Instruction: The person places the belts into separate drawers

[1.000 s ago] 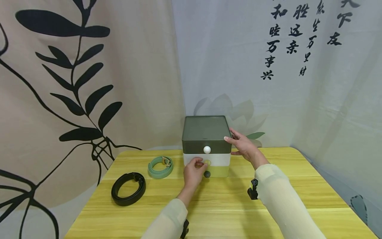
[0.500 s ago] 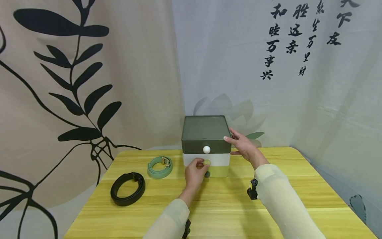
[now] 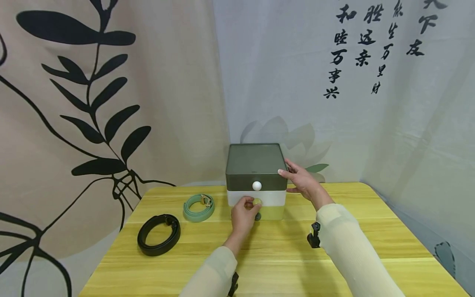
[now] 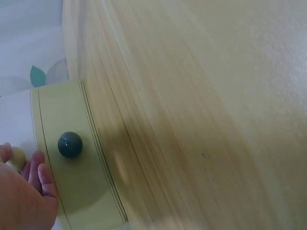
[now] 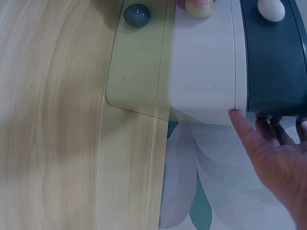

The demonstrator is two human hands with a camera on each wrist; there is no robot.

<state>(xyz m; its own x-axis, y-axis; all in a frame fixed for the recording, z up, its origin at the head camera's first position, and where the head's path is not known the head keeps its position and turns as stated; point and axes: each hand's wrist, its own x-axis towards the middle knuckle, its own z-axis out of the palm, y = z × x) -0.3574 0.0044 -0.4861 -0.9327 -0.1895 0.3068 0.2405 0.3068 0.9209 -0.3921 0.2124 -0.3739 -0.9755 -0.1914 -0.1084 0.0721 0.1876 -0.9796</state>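
Observation:
A small three-tier drawer box (image 3: 257, 160) stands at the back of the table, dark green on top, white in the middle, yellow-green below. My left hand (image 3: 242, 216) pinches the yellow knob (image 3: 257, 201) of the white middle drawer (image 5: 204, 62). All the drawer fronts sit flush. Just below those fingers, the dark knob (image 4: 70, 144) of the bottom drawer stays untouched; a white knob (image 3: 257, 186) marks the top one. My right hand (image 3: 304, 182) rests against the box's right side, fingers extended, one fingertip (image 5: 236, 115) at the white tier's edge.
Left of the box lie two coiled belts, a green one (image 3: 198, 208) with a gold buckle and a black one (image 3: 158, 235) closer to me. The wooden table (image 3: 334, 247) ends at a printed cloth backdrop (image 3: 178, 103) behind the box.
My left hand has shifted slightly right, its fingers coming around the yellow knob. My right hand has stayed against the box's side, and the drawers look unmoved.

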